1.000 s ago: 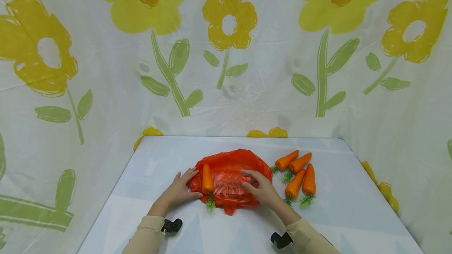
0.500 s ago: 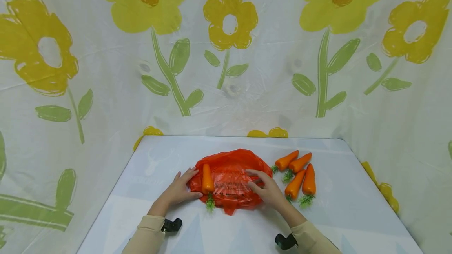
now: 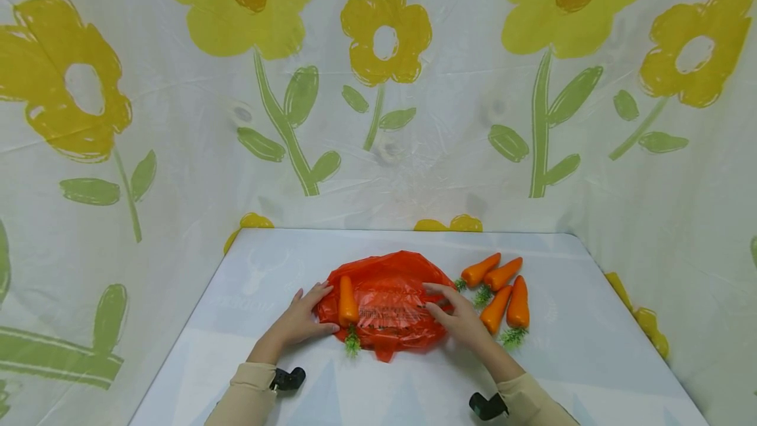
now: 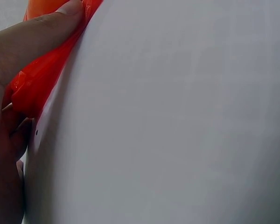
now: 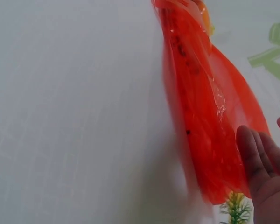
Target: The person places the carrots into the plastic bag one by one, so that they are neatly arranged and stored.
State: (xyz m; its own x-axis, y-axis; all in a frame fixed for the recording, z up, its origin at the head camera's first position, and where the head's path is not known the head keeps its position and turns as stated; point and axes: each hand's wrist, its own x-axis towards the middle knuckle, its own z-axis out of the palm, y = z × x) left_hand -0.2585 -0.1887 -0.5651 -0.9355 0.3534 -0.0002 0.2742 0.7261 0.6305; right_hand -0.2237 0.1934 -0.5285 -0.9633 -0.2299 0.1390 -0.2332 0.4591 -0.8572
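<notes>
A red plastic bag (image 3: 390, 294) lies spread on the table with printing on it. An orange toy carrot (image 3: 347, 301) rests at the bag's left side, its green leaves towards the front edge; whether it lies inside is unclear. My left hand (image 3: 301, 321) rests on the bag's left edge, thumb and fingers spread apart. The thumb (image 4: 46, 35) touches the red film in the left wrist view. Over the bag's right side, my right hand (image 3: 464, 321) holds nothing, its fingers loosely bent and apart. In the right wrist view, its fingertips (image 5: 245, 135) are beside the bag.
Several more carrots lie in a group right of the bag, among them a carrot (image 3: 518, 302) and another carrot (image 3: 495, 307) close to my right hand. The white table (image 3: 591, 347) ends at a flowered cloth wall (image 3: 449, 150) behind.
My right hand has drifted to the right across the bag, towards the group of carrots, partly covering the leaves of the nearest one. The left hand, bag and carrots have stayed in place.
</notes>
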